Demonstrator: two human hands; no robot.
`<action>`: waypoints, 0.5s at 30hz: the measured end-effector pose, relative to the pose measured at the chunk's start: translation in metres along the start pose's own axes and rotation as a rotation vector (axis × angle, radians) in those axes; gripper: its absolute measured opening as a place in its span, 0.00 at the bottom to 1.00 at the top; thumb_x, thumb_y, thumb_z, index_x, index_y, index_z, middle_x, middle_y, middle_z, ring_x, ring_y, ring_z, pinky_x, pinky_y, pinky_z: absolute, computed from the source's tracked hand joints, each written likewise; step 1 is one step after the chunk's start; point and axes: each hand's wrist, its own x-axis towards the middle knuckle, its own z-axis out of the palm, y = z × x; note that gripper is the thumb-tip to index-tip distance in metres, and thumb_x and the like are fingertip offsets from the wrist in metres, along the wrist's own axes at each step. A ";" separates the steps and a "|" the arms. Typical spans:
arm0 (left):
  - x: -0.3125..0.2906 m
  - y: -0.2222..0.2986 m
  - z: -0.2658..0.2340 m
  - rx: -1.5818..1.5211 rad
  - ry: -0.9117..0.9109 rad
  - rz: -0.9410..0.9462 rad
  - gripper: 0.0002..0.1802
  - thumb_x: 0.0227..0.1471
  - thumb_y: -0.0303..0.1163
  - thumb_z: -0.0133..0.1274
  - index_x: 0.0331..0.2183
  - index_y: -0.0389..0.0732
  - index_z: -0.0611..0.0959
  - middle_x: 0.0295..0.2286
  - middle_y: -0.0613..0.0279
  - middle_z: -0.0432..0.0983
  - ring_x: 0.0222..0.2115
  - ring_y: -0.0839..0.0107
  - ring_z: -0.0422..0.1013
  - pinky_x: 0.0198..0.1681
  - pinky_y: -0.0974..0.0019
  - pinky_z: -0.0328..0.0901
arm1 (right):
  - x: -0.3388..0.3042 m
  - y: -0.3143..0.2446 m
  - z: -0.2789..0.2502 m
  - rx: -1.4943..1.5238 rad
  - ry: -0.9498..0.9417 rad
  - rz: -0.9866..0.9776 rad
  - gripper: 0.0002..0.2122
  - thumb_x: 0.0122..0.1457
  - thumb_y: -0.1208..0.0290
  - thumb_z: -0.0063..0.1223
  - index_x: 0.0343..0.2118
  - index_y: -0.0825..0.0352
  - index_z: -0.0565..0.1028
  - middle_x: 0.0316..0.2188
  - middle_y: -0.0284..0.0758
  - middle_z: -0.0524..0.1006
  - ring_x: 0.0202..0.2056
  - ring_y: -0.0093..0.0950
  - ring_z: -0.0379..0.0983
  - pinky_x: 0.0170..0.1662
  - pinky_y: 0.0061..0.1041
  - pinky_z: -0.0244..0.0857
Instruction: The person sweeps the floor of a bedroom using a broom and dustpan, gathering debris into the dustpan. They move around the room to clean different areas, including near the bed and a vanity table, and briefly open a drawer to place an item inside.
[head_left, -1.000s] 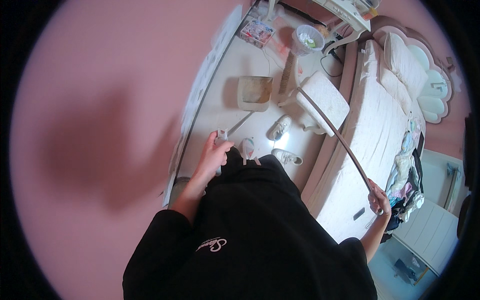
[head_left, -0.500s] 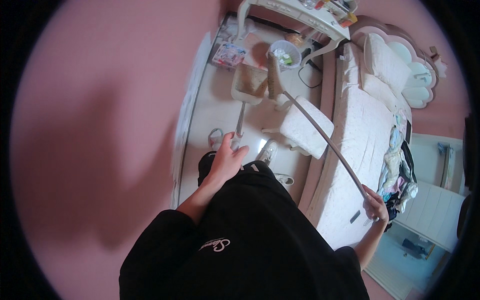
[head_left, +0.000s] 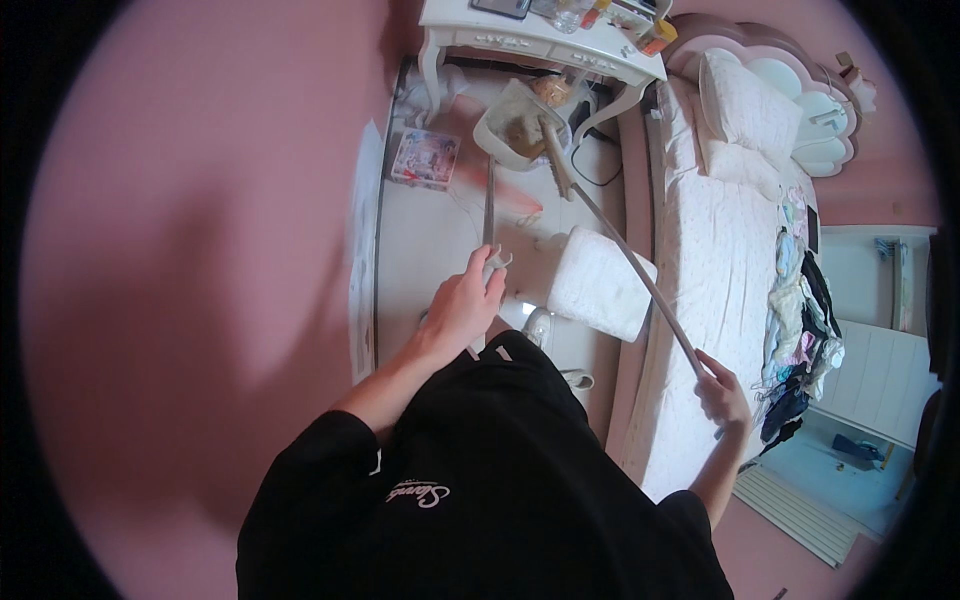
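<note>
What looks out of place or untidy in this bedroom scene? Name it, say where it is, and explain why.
A white pillow lies on the floor beside the bed rather than on it. Clothes are heaped loosely along the bed's far edge. A flat colourful box lies on the floor by the pink wall.

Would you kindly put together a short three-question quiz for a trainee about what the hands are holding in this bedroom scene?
1. True or false: the left hand grips the upright handle of the dustpan.
2. Which thing does the right hand hold? A) a pillow B) the long broom handle C) a book
3. Fill in: the bed lies on the person's ____ side.

Key: 1. True. 2. B; the handle slants from that hand up to the dustpan, near the white desk. 3. Right.
</note>
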 end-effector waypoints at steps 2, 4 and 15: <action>0.026 0.007 0.005 0.239 -0.011 0.100 0.23 0.59 0.40 0.44 0.53 0.40 0.67 0.25 0.48 0.79 0.26 0.48 0.76 0.32 0.51 0.69 | 0.030 -0.006 0.005 0.021 0.018 -0.008 0.23 0.64 0.66 0.47 0.62 0.61 0.62 0.17 0.27 0.68 0.10 0.14 0.57 0.12 0.16 0.51; 0.053 0.015 0.012 0.434 0.007 0.230 0.20 0.59 0.38 0.45 0.51 0.41 0.68 0.22 0.50 0.78 0.25 0.51 0.76 0.29 0.51 0.70 | 0.062 -0.011 0.006 0.050 0.035 -0.012 0.23 0.64 0.64 0.48 0.62 0.60 0.63 0.17 0.26 0.68 0.12 0.14 0.59 0.13 0.17 0.53; 0.144 0.021 0.091 1.112 -0.245 0.354 0.18 0.59 0.40 0.43 0.47 0.40 0.71 0.27 0.55 0.78 0.25 0.57 0.78 0.25 0.57 0.71 | 0.180 -0.049 0.034 0.177 0.041 -0.068 0.25 0.63 0.64 0.51 0.61 0.63 0.63 0.20 0.27 0.69 0.15 0.16 0.63 0.15 0.19 0.57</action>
